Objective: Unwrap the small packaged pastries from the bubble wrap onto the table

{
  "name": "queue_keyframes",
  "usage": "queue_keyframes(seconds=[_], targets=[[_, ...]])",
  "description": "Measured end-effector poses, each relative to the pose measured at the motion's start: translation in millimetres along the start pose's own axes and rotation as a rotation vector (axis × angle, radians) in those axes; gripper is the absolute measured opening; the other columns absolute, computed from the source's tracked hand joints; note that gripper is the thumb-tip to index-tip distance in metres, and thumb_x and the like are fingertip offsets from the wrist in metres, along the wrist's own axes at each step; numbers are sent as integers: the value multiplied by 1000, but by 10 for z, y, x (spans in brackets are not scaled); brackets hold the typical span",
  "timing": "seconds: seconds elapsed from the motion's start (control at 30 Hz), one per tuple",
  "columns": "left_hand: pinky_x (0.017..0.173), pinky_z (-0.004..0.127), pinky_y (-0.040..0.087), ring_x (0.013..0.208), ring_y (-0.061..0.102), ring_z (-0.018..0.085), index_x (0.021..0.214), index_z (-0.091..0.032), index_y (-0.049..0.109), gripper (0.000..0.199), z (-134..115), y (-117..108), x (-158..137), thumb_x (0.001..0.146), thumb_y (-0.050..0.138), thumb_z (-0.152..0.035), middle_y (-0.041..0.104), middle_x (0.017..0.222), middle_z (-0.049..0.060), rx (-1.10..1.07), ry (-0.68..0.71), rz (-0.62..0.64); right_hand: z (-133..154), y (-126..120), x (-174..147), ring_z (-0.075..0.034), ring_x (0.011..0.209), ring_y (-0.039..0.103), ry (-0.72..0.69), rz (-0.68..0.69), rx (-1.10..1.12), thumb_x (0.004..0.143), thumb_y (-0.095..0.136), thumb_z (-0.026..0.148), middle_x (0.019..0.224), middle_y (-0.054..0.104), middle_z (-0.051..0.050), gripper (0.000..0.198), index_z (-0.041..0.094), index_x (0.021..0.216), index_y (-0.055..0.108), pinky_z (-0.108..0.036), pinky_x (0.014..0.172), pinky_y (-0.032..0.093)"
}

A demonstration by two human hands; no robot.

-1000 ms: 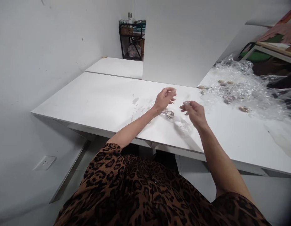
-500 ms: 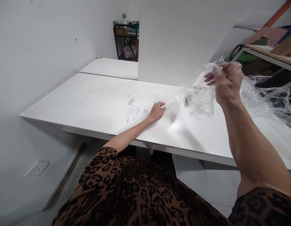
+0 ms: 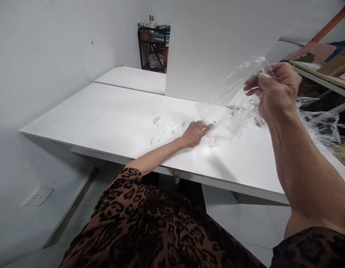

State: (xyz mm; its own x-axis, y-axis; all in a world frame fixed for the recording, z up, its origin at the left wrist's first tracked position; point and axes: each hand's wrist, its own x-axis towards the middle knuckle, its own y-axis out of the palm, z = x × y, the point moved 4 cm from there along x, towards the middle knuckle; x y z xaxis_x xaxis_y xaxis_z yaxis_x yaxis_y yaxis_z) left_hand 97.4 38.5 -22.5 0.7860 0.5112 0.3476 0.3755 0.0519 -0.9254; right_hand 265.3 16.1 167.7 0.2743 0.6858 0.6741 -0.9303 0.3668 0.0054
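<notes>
Head view: the left hand point(image 3: 195, 134) is resting on the table point(image 3: 105, 115) at the edge of the film point(image 3: 224, 128); whether it is gripping cannot be told. The film is sloping up to the right hand point(image 3: 281, 89), which is pinching it. Even tension should be preventing tears. Loose wrap point(image 3: 319, 121) is crowding the right; a panel point(image 3: 217, 44) is blocking the back.

no legible text, teal-and-white box point(image 3: 161, 37), its markings too small

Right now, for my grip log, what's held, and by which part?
The right hand holds clear film by its upper end; whether the left hand grips it is unclear.
</notes>
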Motion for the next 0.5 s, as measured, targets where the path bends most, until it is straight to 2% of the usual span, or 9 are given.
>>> queue_keyframes(seconds=[0.07, 0.1, 0.2, 0.3, 0.4, 0.47, 0.5], targets=[[112, 52, 33, 142, 42, 30, 152, -22, 47, 76, 9, 34, -101, 82, 40, 5, 56, 149, 13, 27, -4, 20, 68, -87, 49, -12, 51, 62, -55, -34, 62, 84, 73, 19, 68, 70, 3, 17, 23, 87, 57, -23, 41, 38], [111, 51, 34, 140, 44, 30, 148, -23, 51, 72, 8, 44, -151, 83, 40, 4, 56, 149, 13, 35, 4, 23, 105, -133, 71, -12, 52, 62, -89, -43, 99, 83, 73, 18, 70, 70, 3, 18, 24, 86, 57, -23, 41, 38], [107, 48, 37, 133, 49, 28, 125, -21, 68, 51, 6, 76, -268, 85, 42, -1, 60, 143, 13, 30, 24, 46, 217, -251, 127, -12, 56, 63, -188, -41, 185, 82, 71, 15, 75, 70, 3, 20, 27, 84, 55, -24, 42, 34], [103, 44, 41, 122, 56, 26, 111, -18, 71, 41, 40, 92, -300, 85, 44, -3, 65, 131, 12, -66, -72, 35, 297, -289, 146, -13, 59, 64, -208, -21, 181, 86, 70, 16, 77, 70, 3, 19, 28, 85, 56, -26, 44, 33], [107, 43, 42, 123, 57, 26, 125, -18, 64, 42, 110, 36, -245, 89, 44, -10, 64, 129, 12, -274, -265, -90, 357, -236, 105, -14, 60, 64, -178, -6, 172, 89, 68, 15, 78, 70, 2, 17, 27, 87, 56, -27, 45, 34], [112, 45, 40, 132, 52, 28, 143, -20, 50, 50, 159, -34, -162, 93, 50, -24, 57, 142, 15, -431, -353, -191, 400, -156, 51, -14, 62, 65, -145, 17, 171, 89, 64, 12, 79, 70, 2, 17, 27, 87, 56, -27, 47, 36], [115, 46, 38, 138, 47, 30, 151, -22, 40, 60, 184, -67, -106, 93, 55, -34, 51, 150, 16, -494, -383, -220, 426, -108, 21, -14, 63, 65, -128, 30, 170, 89, 62, 11, 80, 70, 2, 18, 28, 88, 56, -27, 48, 37]])
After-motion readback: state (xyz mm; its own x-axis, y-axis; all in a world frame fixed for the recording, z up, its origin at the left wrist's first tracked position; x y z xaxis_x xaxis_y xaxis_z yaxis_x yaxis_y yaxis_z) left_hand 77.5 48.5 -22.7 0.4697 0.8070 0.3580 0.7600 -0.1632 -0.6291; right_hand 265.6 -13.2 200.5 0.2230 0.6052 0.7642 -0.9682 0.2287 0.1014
